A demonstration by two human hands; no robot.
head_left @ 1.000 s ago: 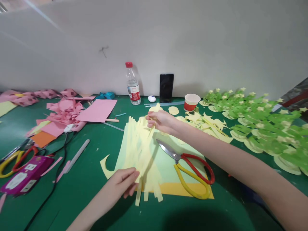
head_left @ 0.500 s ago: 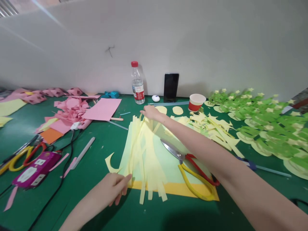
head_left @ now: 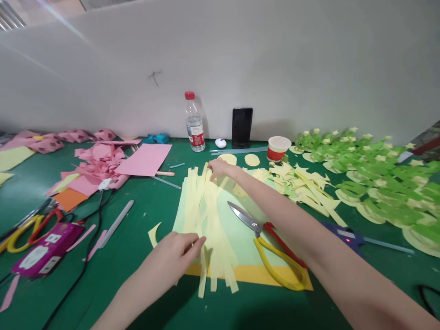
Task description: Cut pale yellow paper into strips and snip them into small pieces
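Pale yellow paper strips (head_left: pixel 215 229) lie fanned out on light green paper sheets (head_left: pixel 233 243), with an orange-yellow sheet (head_left: pixel 247 273) showing beneath. At the far end of the strips, my right hand (head_left: pixel 222 169) is closed on the top of a paper strip. My left hand (head_left: pixel 180 252) is closed near the lower end, thumb and finger pinched at a strip; the other fingers are hidden below. Scissors (head_left: pixel 254 224) with red and yellow handles rest slightly open on the sheets, under my right forearm. A curved paper scrap (head_left: pixel 153 234) lies beside my left hand.
Yellow paper scraps (head_left: pixel 302 181), a paper cup (head_left: pixel 278 147) and green paper pieces with stars (head_left: pixel 378 174) stand to the right. A bottle (head_left: pixel 195 128) and phone (head_left: pixel 242 127) are by the wall. Pink paper (head_left: pixel 146 159), a purple box (head_left: pixel 48 250) and cables occupy the left.
My left hand has moved right and slightly up, over the strips. The right hand has shifted slightly right and down in view, staying at the strips' far end.
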